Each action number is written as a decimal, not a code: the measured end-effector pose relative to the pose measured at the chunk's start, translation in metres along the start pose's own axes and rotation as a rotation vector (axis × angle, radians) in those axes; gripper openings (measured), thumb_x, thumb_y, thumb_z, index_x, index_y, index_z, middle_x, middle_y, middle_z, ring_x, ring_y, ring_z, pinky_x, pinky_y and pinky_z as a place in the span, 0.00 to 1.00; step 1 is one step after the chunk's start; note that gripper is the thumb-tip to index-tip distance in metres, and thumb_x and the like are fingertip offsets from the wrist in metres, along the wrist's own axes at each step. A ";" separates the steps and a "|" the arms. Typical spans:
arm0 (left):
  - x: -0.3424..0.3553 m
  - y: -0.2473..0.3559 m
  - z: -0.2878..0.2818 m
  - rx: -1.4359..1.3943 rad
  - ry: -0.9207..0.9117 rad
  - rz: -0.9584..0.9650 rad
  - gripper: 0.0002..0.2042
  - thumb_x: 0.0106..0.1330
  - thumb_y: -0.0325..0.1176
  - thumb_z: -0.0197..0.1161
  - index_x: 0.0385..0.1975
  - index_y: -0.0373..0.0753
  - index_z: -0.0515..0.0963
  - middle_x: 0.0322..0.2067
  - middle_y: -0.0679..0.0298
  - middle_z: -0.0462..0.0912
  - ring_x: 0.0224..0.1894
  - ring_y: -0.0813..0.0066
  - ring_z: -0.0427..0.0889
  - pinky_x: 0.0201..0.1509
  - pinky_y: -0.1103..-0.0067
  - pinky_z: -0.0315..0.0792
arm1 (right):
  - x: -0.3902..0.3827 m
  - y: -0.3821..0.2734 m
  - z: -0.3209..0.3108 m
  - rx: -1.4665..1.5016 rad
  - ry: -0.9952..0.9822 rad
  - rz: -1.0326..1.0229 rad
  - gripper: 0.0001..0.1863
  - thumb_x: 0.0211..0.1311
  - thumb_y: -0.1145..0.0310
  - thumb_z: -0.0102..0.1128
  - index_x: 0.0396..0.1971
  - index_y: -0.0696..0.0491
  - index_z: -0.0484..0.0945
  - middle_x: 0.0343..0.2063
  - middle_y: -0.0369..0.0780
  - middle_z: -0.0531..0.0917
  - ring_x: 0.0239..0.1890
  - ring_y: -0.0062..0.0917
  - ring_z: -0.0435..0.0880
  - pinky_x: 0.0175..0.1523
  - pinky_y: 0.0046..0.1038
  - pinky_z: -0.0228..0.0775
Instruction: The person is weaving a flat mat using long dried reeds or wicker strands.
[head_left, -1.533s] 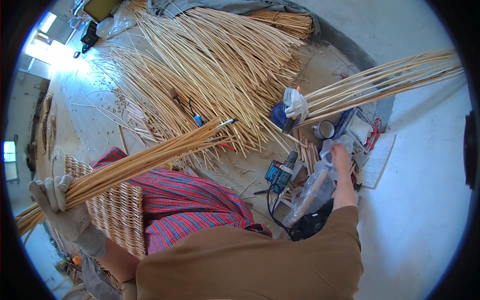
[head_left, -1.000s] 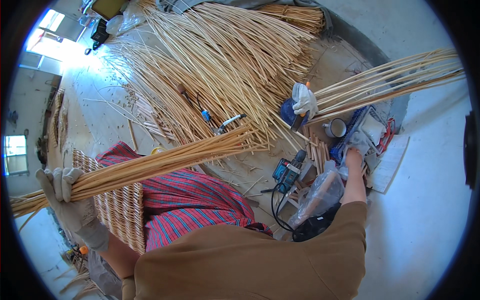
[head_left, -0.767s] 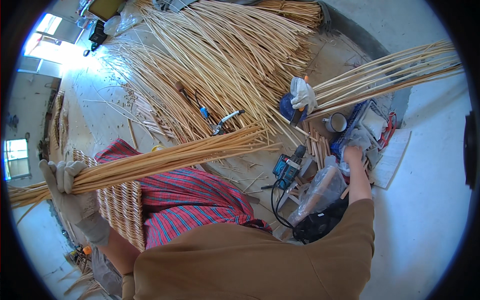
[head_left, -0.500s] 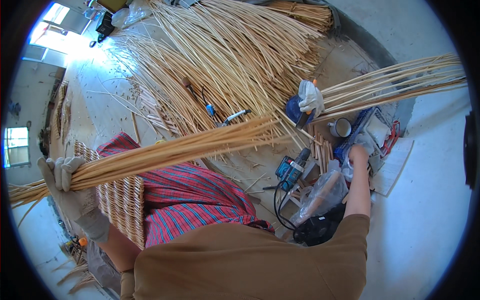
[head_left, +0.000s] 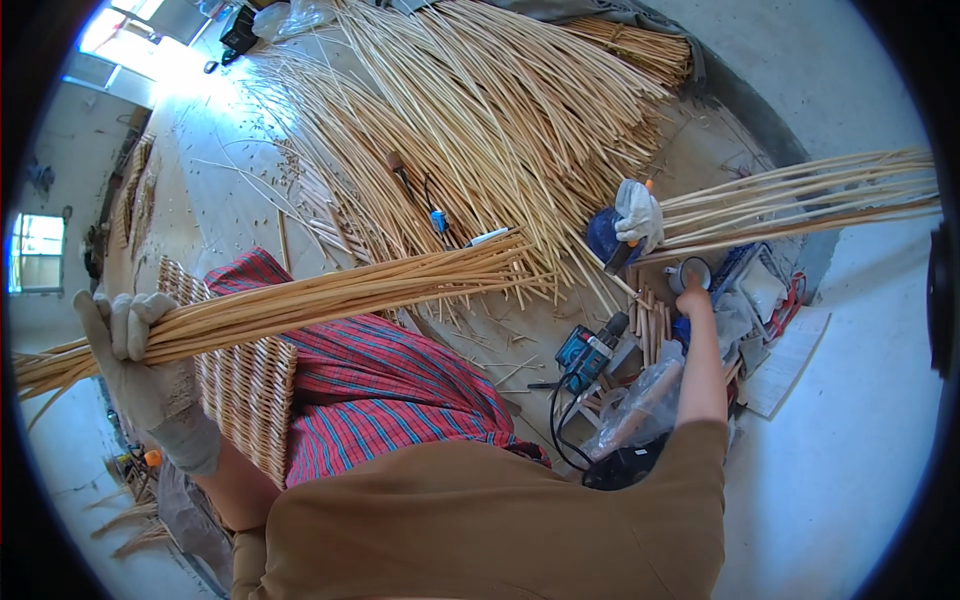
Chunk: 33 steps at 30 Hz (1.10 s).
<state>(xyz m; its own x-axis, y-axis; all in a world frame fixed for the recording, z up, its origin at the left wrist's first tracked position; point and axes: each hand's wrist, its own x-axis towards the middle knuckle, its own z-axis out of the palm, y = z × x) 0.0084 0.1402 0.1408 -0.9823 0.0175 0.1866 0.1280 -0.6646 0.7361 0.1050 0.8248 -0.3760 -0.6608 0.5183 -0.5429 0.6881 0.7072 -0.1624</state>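
Your right hand (head_left: pixel 692 298) is now reaching to the mug (head_left: pixel 688 268) at right of centre; half a second ago it was lying over the plastic bag (head_left: pixel 735 318) just below and to the right. Its fingers are overlapping the mug's near rim, but they are too small and hidden for you to be telling how far open they are or whether they are gripping anything.

Your gloved left hand (head_left: pixel 145 375), at the left of the frame, is still closing its fingers round the bundle of sticks (head_left: pixel 340 300). The bundle is stretching from the left edge to the middle of the frame, lying flatter than 1.5 seconds ago, and passing over the wicker panel (head_left: pixel 245 400) and plaid cloth (head_left: pixel 400 410). Its tips are overlapping the lower edge of the big stick pile (head_left: pixel 500 110); you cannot be telling whether they are touching.

Around the mug, room is running tight: the white glove (head_left: pixel 637 215) and loose sticks (head_left: pixel 800 195) are sitting just above, short pieces (head_left: pixel 650 325) to the left. The drill (head_left: pixel 588 352) is lying left of your forearm, its cable (head_left: pixel 556 425) curving below. A pale surface (head_left: pixel 830 480) is giving open room at lower right.
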 end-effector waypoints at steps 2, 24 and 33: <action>-0.012 0.016 0.012 0.088 0.077 0.073 0.14 0.84 0.39 0.57 0.32 0.42 0.76 0.17 0.75 0.56 0.19 0.83 0.57 0.46 0.73 0.72 | -0.049 -0.088 -0.051 0.171 -0.027 -0.257 0.32 0.58 0.66 0.74 0.63 0.57 0.79 0.49 0.50 0.89 0.49 0.40 0.91 0.58 0.36 0.81; -0.015 -0.041 0.064 -0.309 -0.078 -0.276 0.16 0.85 0.47 0.54 0.41 0.40 0.77 0.19 0.76 0.61 0.21 0.86 0.65 0.59 0.72 0.73 | -0.223 -0.177 -0.084 0.446 0.783 -1.053 0.20 0.47 0.73 0.75 0.43 0.46 0.84 0.37 0.35 0.88 0.43 0.34 0.87 0.55 0.40 0.74; -0.031 -0.116 0.103 -0.196 -0.006 -0.323 0.12 0.77 0.40 0.66 0.55 0.46 0.81 0.32 0.73 0.82 0.47 0.70 0.81 0.86 0.43 0.28 | -0.102 -0.082 -0.059 0.620 0.980 -0.547 0.09 0.58 0.69 0.71 0.36 0.51 0.79 0.42 0.40 0.86 0.54 0.42 0.82 0.67 0.40 0.67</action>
<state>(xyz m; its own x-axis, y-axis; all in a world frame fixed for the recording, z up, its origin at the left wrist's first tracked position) 0.0381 0.2939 0.1164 -0.9669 0.2532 -0.0305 -0.2171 -0.7545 0.6193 0.0980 0.7423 -0.2593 -0.6620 0.5552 0.5036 0.1077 0.7353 -0.6691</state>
